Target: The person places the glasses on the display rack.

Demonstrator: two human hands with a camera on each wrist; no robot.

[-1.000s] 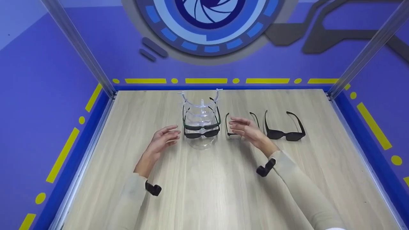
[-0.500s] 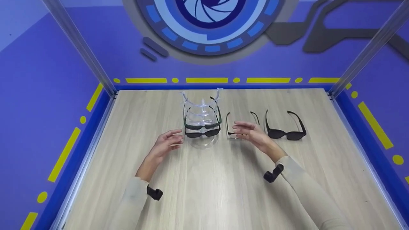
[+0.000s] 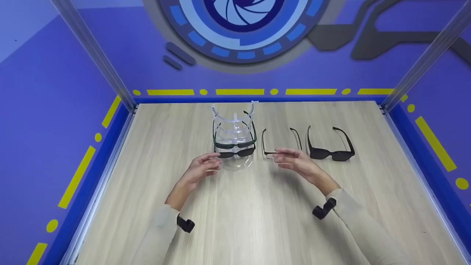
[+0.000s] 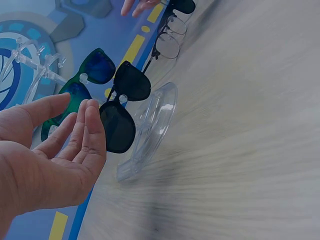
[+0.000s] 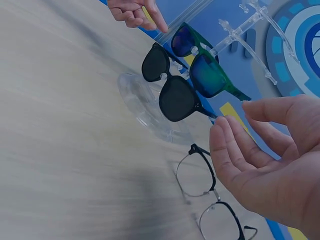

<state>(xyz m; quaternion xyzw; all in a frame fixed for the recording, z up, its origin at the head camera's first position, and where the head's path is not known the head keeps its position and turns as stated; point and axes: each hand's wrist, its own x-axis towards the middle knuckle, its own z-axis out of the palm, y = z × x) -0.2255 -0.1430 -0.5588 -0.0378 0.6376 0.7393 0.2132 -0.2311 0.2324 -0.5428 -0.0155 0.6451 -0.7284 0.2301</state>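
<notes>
A clear plastic glasses stand (image 3: 235, 118) holds two pairs: green-framed sunglasses (image 5: 207, 75) with bluish lenses, and black sunglasses (image 5: 177, 97) on the tier below. My left hand (image 3: 200, 169) hovers at the stand's left, fingers loosely extended and holding nothing; its fingertips overlap the black pair's edge in the head view. Over the table to the right, my right hand (image 3: 298, 162) is also relaxed and holds nothing. It partly hides the clear-lensed eyeglasses (image 5: 195, 172) with black upper rims. In the right wrist view a gap separates my left hand from the sunglasses.
More black sunglasses (image 3: 331, 154) lie with temples unfolded at the right of the wooden table (image 3: 235, 221). The stand's round clear base (image 4: 155, 125) rests on the tabletop. Blue-purple panels (image 3: 110, 44) enclose the back and sides, joined by metal posts (image 3: 95, 55).
My left hand has moved right and a little toward me, closer to the stand. My right hand has drawn back toward me and slightly right. The glasses stay in place; the head view shifts slightly.
</notes>
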